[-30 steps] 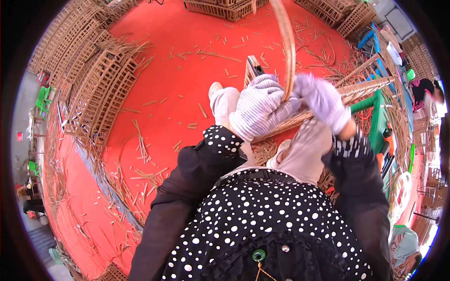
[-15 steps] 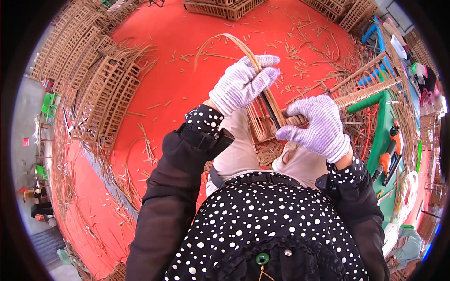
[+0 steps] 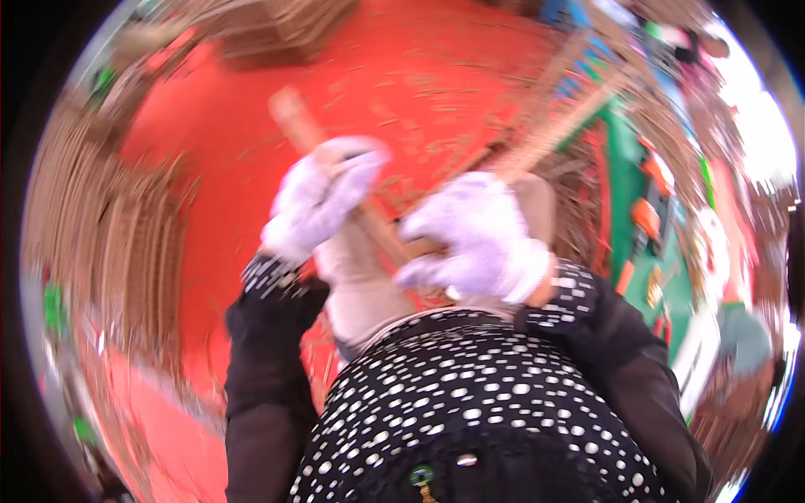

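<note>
Both of my hands wear pale lilac knit gloves, and the picture is smeared by motion. My left hand (image 3: 323, 197) is closed round a flat brown strip (image 3: 293, 117), which looks like rattan. One end of the strip sticks out beyond the fingers to the upper left; the other part runs down toward my right hand. My right hand (image 3: 470, 235) is curled round the near end of a brown frame, where the strip meets it. A rattan-wrapped rail (image 3: 558, 134) of this frame extends to the upper right. The fingers hide most of the joint.
A green bench (image 3: 616, 193) on the right carries orange-and-black tools (image 3: 650, 214). Stacked brown slatted baskets (image 3: 134, 260) line the left, with more (image 3: 285, 33) at the back. Loose strips and offcuts lie over the red floor (image 3: 243, 109).
The whole view has shifted, and both hands now appear further left. The strip's long arched end no longer shows; a shorter, straighter length points up and left from my left hand.
</note>
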Demonstrator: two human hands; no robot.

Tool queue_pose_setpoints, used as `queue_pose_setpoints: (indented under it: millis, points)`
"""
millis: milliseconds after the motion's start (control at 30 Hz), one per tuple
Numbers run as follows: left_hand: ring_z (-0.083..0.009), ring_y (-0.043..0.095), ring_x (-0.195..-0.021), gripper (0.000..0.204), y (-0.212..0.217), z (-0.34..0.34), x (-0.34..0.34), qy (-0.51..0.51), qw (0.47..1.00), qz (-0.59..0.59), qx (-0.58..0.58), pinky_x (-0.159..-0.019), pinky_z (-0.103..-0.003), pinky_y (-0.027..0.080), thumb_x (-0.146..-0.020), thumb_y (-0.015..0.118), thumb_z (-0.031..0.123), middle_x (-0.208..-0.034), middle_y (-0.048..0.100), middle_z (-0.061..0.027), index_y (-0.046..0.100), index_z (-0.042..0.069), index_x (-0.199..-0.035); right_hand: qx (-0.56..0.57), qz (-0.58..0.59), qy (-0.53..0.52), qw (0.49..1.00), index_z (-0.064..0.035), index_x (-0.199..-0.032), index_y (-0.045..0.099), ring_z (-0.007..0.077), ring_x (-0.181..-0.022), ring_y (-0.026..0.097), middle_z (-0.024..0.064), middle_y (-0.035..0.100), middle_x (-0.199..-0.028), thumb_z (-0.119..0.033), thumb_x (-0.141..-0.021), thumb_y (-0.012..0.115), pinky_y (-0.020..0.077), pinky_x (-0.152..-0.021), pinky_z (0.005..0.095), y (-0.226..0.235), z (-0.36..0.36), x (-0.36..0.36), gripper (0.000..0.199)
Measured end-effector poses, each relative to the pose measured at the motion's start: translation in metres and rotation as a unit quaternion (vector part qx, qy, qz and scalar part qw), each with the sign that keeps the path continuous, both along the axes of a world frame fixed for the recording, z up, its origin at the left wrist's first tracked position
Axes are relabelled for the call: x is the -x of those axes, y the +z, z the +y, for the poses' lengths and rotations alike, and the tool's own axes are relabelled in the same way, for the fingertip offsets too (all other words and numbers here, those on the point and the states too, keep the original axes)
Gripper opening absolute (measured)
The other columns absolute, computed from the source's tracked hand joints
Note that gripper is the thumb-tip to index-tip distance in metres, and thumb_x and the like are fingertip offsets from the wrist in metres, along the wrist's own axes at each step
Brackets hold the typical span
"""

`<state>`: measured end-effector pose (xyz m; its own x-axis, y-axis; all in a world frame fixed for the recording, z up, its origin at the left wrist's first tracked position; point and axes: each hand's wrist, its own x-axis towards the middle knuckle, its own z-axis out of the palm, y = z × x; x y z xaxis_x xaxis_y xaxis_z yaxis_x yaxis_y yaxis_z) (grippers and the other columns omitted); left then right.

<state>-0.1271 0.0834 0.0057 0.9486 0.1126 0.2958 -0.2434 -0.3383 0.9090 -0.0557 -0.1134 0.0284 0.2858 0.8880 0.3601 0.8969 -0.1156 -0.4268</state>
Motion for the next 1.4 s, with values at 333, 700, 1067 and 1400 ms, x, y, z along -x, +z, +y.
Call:
queue_pose_setpoints:
  millis: [333,700,1067,1400]
  points:
    - [-0.0207,0.051,-0.085,0.026,-0.038,0.016,0.028,0.118,0.983,-0.124,-0.064,-0.075,-0.033,0.042,-0.09,0.043,0.016,-0.091,0.054,-0.0129,0.059,-0.005,-0.087,-0.171,-0.096,-0.289,0.937,-0.0066,-0.09,0.061,0.0317,-0.082,0.06,0.0127,0.062,-0.087,-0.026,-0.066,0.069,0.0478,-0.073,0.0398,-0.039,-0.115,-0.062,0.032]
    - [-0.024,0.053,-0.088,0.027,-0.048,-0.008,0.01,0.131,0.977,-0.117,-0.116,-0.077,-0.035,0.043,-0.092,0.041,0.014,-0.096,0.054,-0.0147,0.058,-0.007,-0.093,0.139,-0.02,-0.815,0.562,-0.0118,-0.117,0.053,0.0257,-0.111,0.05,0.0106,0.053,-0.12,-0.037,-0.077,0.06,0.0395,-0.093,0.0374,-0.105,-0.402,-0.08,0.048]
    - [-0.0258,0.056,-0.08,0.013,-0.016,-0.037,0.005,0.103,0.986,-0.094,-0.093,-0.069,-0.034,0.049,-0.088,0.048,0.006,-0.086,0.055,-0.015,0.057,-0.003,-0.091,0.135,-0.05,-0.832,0.536,-0.0026,-0.118,0.048,0.0347,-0.108,0.049,0.0193,0.051,-0.118,-0.038,-0.073,0.063,0.0391,-0.093,0.0411,-0.111,-0.437,-0.06,0.06]
    - [-0.0231,0.056,-0.076,0.016,0.016,-0.07,0.004,0.114,0.988,-0.099,0.032,-0.072,-0.033,0.045,-0.089,0.046,0.01,-0.084,0.058,-0.0139,0.054,-0.002,-0.094,0.192,0.146,-0.721,0.65,-0.0047,-0.134,0.028,0.0335,-0.102,0.057,0.0209,0.058,-0.111,-0.058,-0.068,0.062,0.0442,-0.086,0.0387,-0.053,-0.306,-0.208,0.091]
